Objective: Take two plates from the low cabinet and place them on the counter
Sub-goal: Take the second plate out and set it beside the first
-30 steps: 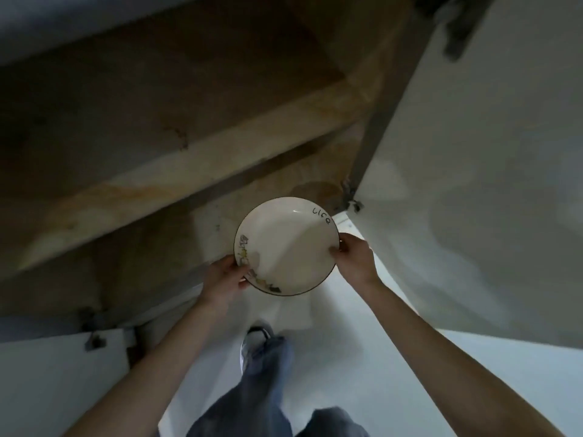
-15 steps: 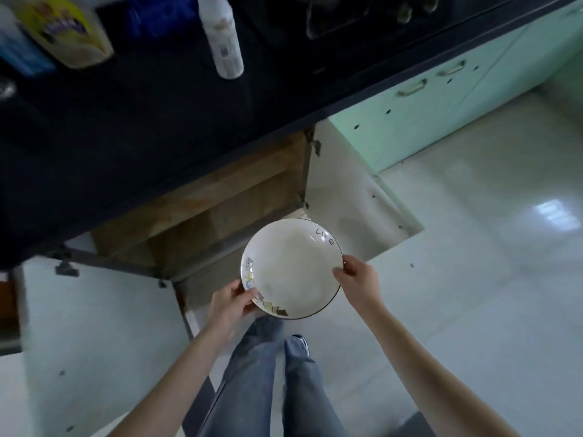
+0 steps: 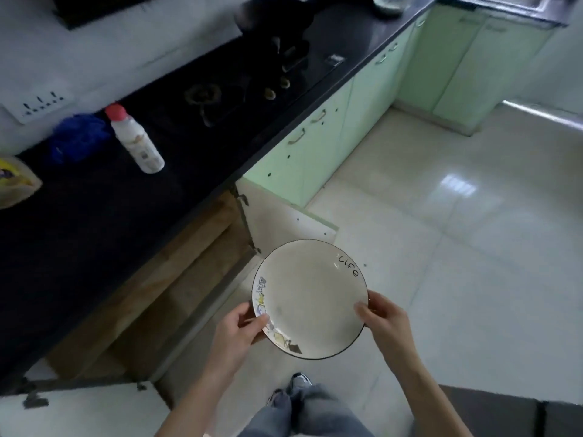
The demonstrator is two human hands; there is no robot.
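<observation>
Head view: plate [image 3: 310, 298] gripped between left hand [image 3: 235, 334]; right hand [image 3: 386, 323].

plate [image 3: 310, 299] held by left hand [image 3: 235, 331] and right hand [image 3: 386, 321] | above floor [image 3: 457, 247] | beside counter [image 3: 94, 216]

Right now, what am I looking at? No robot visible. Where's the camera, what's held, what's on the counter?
There is no machine here: a person works with bare hands, and the single wide-angle camera sits on their head, looking forward and down. The left hand and right hand grip opposite edges of a white plate with "life" written on its rim; whether a second plate lies under it cannot be told. It hangs over the floor, not yet on the black counter. On the counter stand a white bottle with a red cap, a blue cloth and a yellow packet. The low cabinet below stands open.
</observation>
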